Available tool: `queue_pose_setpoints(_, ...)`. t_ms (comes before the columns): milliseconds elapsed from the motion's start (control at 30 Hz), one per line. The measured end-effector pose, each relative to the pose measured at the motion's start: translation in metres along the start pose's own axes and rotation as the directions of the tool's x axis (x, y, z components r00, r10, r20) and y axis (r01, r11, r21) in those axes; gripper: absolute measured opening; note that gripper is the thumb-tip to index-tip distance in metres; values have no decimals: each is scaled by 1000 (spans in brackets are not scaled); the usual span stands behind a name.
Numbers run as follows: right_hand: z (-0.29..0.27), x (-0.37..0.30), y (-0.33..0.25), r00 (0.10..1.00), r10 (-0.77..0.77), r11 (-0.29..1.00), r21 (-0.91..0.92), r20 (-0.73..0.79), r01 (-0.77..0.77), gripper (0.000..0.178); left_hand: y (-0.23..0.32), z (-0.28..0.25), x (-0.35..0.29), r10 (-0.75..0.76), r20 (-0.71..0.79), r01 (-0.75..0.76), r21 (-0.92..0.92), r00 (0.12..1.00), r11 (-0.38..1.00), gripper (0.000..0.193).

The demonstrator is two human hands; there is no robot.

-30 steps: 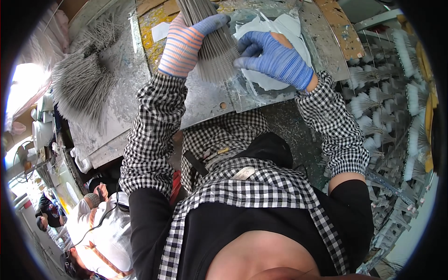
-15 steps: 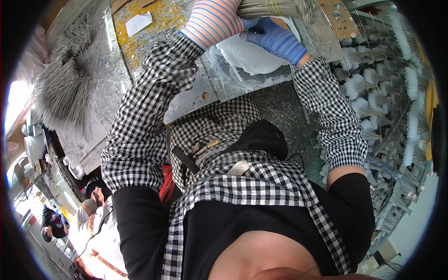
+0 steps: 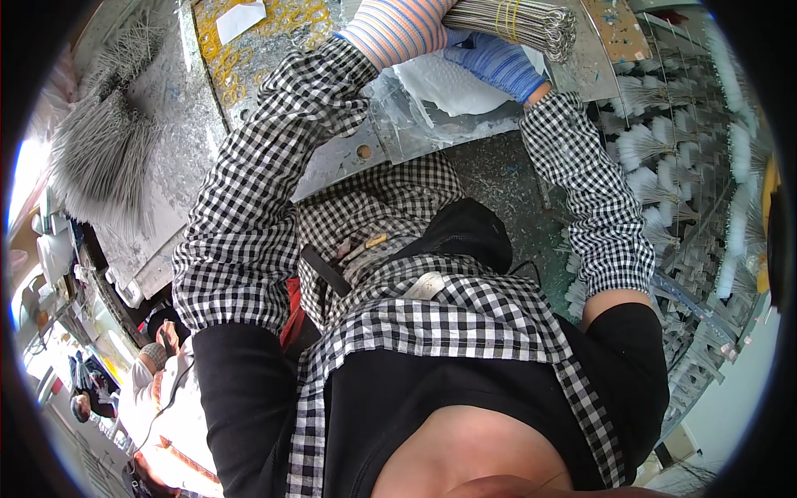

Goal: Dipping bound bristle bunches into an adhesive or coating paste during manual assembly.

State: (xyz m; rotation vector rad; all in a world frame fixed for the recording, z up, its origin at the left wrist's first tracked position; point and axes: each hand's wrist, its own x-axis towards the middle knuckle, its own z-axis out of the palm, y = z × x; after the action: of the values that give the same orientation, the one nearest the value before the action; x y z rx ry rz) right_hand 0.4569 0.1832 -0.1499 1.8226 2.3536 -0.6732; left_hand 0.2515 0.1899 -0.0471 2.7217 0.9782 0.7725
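Working from the far left, we see loose grey wire strands (image 3: 100, 158) heaped on the worktop (image 3: 178, 158), apparently not yet bundled, with yellow rubber bands (image 3: 249, 41) scattered further right. Our left hand (image 3: 403, 29), in a striped glove, is clenched round a wire bundle (image 3: 510, 21) already bound by yellow bands; our right hand (image 3: 494, 62), blue-gloved, grips it from beneath. At right stand finished tufts on racks (image 3: 664, 158). We judge the job partway.

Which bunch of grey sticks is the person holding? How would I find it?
Look at the top of the metal worktable. Above the white sheet, the left hand and right hand grip a bundle of thin grey rods. Unlike the loose grey piles, yellow bands tie it.
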Motion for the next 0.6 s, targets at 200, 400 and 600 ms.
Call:
queue_pose_setpoints(200, 20, 3, 12, 992, -55, 996, 59, -114, 62, 80, 5, -1, 0, -20, 61, 20, -11, 998, 1000, 52)
queue_pose_setpoints(400, -18, -17, -19, 991, -4, 989, 145, -134, 23, 71, 2, -3, 5, -199, -83, 155, -371, 976, 916, 47)
queue_pose_setpoints(600, -80, -68, -66, 854, -112, 835, 418, -508, 358, 29, -18, -23, 13, -591, -135, 236, -829, 795, 507, 38)
